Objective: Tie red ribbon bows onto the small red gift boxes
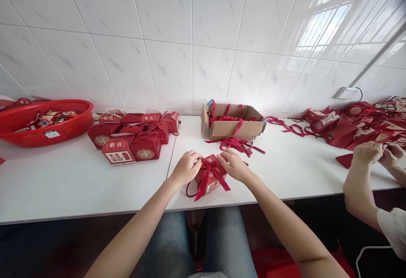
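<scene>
A small red gift box (200,177) with gold and white printing stands at the table's front edge before me. A red ribbon (205,185) is tied in a bow on it, its two tails hanging down the front. My left hand (186,169) is closed at the left side of the bow, fingertips pinched at the ribbon. On the other side, my right hand (234,166) pinches the ribbon's right part at the top of the box. The fingers partly cover the loops. A dark red cord loop (190,191) hangs out at the box's left.
Several made-up red boxes (146,147) stand left, beside a red plastic basket (72,121) of wrapped sweets. Behind my hands is a cardboard carton (226,129) of ribbons, with loose ribbons (236,143) before it. A co-worker's hands (368,153) work at right near piled red boxes (345,132).
</scene>
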Demonstrator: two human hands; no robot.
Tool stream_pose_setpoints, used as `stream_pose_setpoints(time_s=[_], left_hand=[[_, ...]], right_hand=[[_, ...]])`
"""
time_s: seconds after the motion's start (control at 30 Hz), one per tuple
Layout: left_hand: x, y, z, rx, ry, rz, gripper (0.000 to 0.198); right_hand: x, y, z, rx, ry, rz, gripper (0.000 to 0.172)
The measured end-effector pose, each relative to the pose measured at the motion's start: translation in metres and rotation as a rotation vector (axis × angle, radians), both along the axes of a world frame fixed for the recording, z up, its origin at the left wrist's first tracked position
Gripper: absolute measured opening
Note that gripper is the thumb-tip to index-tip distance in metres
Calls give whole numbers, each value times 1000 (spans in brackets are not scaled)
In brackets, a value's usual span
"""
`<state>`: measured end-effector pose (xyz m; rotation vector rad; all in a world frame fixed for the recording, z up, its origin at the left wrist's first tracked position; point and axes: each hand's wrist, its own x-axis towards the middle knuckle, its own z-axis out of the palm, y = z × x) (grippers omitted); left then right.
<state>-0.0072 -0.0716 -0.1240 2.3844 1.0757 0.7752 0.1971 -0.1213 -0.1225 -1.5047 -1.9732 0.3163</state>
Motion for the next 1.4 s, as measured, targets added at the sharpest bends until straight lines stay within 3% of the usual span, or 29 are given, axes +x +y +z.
stream_pose_setpoints(time_s=[0.07,0.2,0.47,0.73,0.93,1.1,1.4], left_hand=[[3,-1,1,-31,-7,21,21],[9,-2,-1,-28,-28,64,15],[10,-6,-1,-73,-107,33,10],[11,-9,-5,-105,-239,-13,5],[9,-10,-7,-44,-218,9,1],[8,-11,-8,-35,-190,5,3],[3,-9,-8,31,-195,20,5]], right_hand=[[-2,1,0,-56,23,-4,41],[-7,3,-3,-117,107,-17,30],[-11,3,-4,-165,322,-12,22],[-14,4,-7,-44,433,42,18],[-12,1,-6,-50,380,120,7],[-11,-2,-3,42,223,173,19],[-10,-10,2,44,-6,265,37]])
